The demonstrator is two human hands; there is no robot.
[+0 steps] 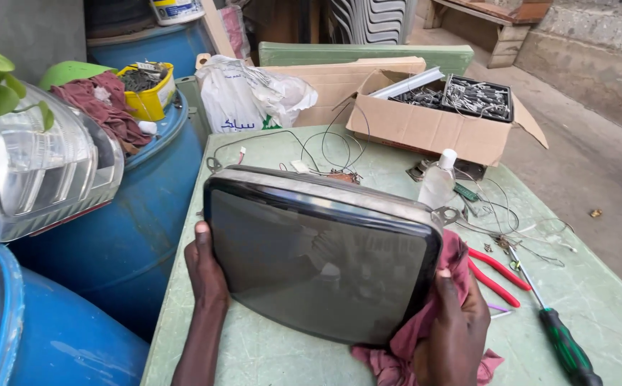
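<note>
while the big dark glass picture tube with its grey metal band [321,261] stands tilted on the pale green desk [268,357], both hands steady it at the lower corners. the left hand [207,268] has its grip closed on the left edge, thumb on the front glass, fingers hidden behind. the right hand [454,322] clamps the lower right corner through a crumpled dark red cloth [404,350], holding both at once.

this tube looks heavy and rigid, with smooth, slippery glass that would likely shatter if dropped; the metal band and the small corner mounting ears seem the safest places to hold, and the cloth probably helps against slipping.

going from the left, a clear car headlamp [32,171] rests on blue plastic drums [132,236], with a yellow tub of screws [146,89] and a white plastic bag [250,96] behind. thin wires [311,154] trail on the desk just behind the tube and could snag it. further right sit an open cardboard box of metal parts [439,114], a small clear bottle with a white cap [438,182], red-handled pliers [497,275] and a green-handled screwdriver [561,343], all near the right hand.
</note>
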